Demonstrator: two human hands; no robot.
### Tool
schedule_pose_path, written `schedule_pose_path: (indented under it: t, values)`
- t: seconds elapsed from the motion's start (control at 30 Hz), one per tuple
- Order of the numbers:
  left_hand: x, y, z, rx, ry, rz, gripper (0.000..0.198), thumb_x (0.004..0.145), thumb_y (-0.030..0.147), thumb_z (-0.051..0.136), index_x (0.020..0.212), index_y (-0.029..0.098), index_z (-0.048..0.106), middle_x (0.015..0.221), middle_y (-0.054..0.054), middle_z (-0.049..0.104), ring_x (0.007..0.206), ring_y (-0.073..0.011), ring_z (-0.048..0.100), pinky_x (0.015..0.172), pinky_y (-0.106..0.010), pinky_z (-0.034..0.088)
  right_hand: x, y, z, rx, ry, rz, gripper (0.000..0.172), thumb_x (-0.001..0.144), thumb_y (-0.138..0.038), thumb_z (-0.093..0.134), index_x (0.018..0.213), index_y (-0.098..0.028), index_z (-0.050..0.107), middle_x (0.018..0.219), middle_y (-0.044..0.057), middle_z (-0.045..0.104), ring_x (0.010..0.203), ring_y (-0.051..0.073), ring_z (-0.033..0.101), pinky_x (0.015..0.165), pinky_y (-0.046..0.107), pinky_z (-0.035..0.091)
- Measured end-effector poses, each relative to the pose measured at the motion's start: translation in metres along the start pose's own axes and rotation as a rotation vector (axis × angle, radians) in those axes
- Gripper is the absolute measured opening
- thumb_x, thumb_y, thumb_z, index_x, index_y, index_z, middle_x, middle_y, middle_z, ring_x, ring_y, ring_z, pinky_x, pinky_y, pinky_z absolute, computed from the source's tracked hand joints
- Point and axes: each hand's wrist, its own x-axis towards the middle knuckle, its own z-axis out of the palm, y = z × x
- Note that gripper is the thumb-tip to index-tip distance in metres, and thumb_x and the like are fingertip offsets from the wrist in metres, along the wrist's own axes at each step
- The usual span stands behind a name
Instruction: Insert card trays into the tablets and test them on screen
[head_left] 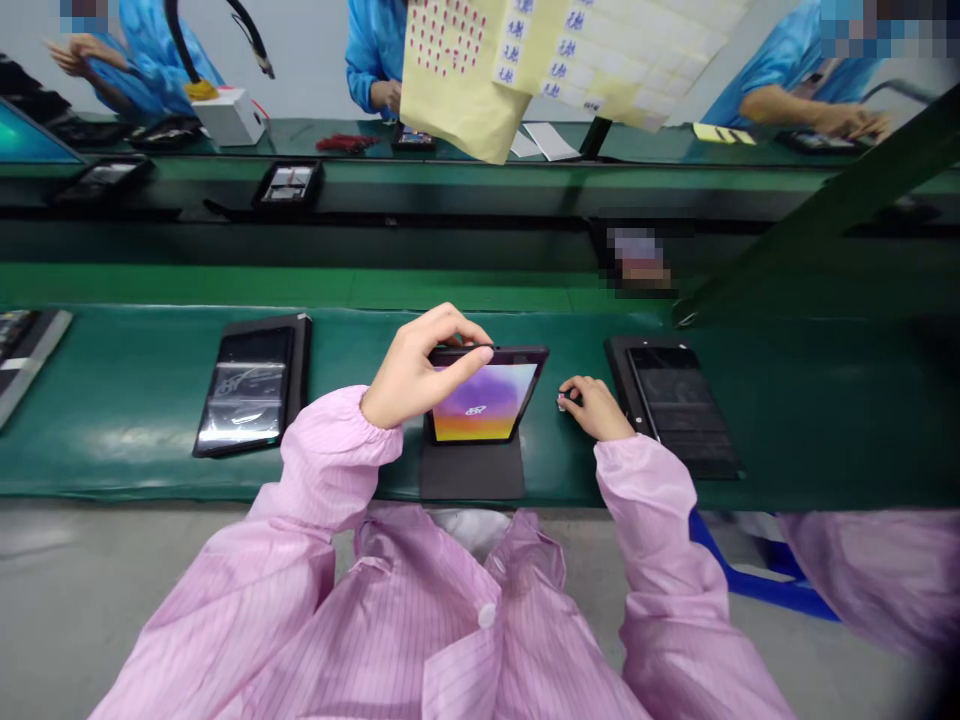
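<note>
Left hand [420, 372] clamped on the far edge of a tablet [484, 398], thumb and fingers pinched together over the dark frame near its left corner. Tablet's screen lit in a purple-to-orange gradient, tilted up off a dark folio cover [472, 470], lower edge resting on that cover, straight ahead of the chest at the near side of the bench. Far edge running side to side across the view; long axis not settled, given the steep, foreshortened tilt. Left hand nearer that gripped edge; right hand [596, 408] just off the tablet's right side and apart from it, fingers curled together around a small pale item [561, 402], too small to name, any grip on it impossible to tell.

Left of the tablet, a black-cased tablet [251, 385] lying flat on a green bench mat [112, 470]; right of the right hand, a second black-cased tablet [671, 405], its screen dark, just beside the fingers. Pink striped smock sleeves [337, 450] running up to both wrists. Beyond a green belt [300, 285], a co-worker's blue sleeve [375, 50], a hanging yellow sheet of labels [457, 70], and a white box [229, 115] on the far bench.
</note>
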Motion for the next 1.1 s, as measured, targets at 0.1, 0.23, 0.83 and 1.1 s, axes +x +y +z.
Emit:
schedule_pose_path:
  t: [0.1,0.23,0.83,1.1]
  values:
    - [-0.006,0.008,0.004,-0.069,0.051,-0.054,0.009,0.084,0.028,0.066,0.082,0.019,0.067,0.080,-0.001,0.062,0.076,-0.0130,0.059,0.073,-0.027,0.048,0.009,-0.004,-0.001,0.033,-0.097,0.001,0.019,0.064,-0.034,0.071,0.058,-0.022,0.059,0.057,0.000,0.056,0.063,0.018,0.049,0.074,0.038,0.044]
    - [-0.014,0.012,0.012,-0.228,0.190,-0.128,0.010,0.087,0.029,0.062,0.087,0.019,0.062,0.085,-0.001,0.058,0.075,-0.0113,0.063,0.070,-0.024,0.051,0.007,-0.026,-0.018,0.139,-0.172,0.016,0.029,0.070,-0.047,0.068,0.062,-0.021,0.056,0.058,0.002,0.064,0.056,0.017,0.058,0.063,0.034,0.049]
    - [-0.040,-0.015,0.030,-0.376,0.443,0.238,0.013,0.089,0.018,0.056,0.102,0.020,0.052,0.085,-0.001,0.054,0.073,-0.0102,0.061,0.067,-0.024,0.051,-0.028,-0.231,-0.066,0.063,-0.068,-0.818,0.005,0.090,-0.020,0.060,0.088,-0.021,0.065,0.081,-0.004,0.074,0.068,0.010,0.070,0.064,0.018,0.052]
    - [-0.037,-0.012,0.035,-0.431,0.516,0.217,0.007,0.089,0.023,0.056,0.096,0.021,0.054,0.080,0.000,0.054,0.069,-0.0099,0.060,0.062,-0.022,0.049,-0.033,-0.237,-0.070,-0.039,-0.037,-0.885,0.004,0.089,-0.020,0.062,0.085,-0.020,0.064,0.077,-0.004,0.073,0.062,0.009,0.068,0.058,0.018,0.049]
